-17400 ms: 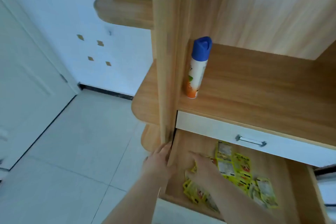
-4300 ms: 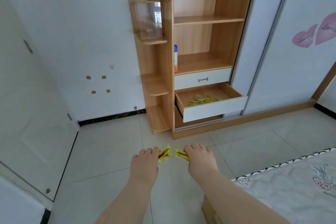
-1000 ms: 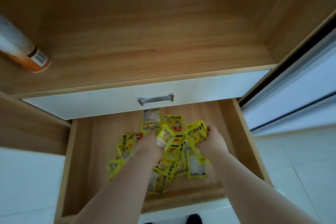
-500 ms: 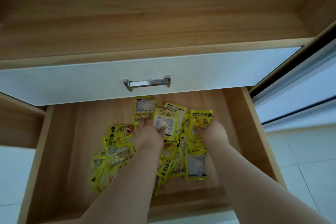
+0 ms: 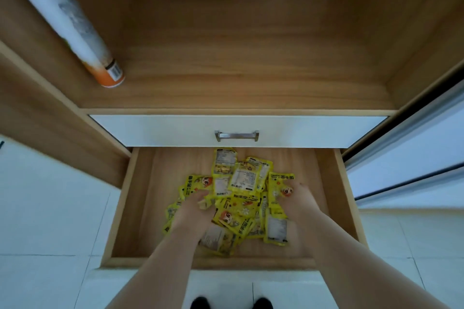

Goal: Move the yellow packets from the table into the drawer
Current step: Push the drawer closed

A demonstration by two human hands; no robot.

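Wooden drawer (image 5: 130, 208) stands open over white tiles (image 5: 50, 221); both hands (image 5: 194, 211) (image 5: 298, 199) rest in packets (image 5: 244, 183), grip unclear

- Your open drawer (image 5: 140, 208) shows matt, pale wood grain inside.
- The yellow packets (image 5: 241, 198) look like glossy plastic film.
- The closed drawer (image 5: 175, 130) above has a smooth white front and a brushed metal handle (image 5: 237, 135).
- The spray can (image 5: 82, 32) looks glossy.

Home — wooden wardrobe (image 5: 226, 63), floor tiles (image 5: 50, 221)
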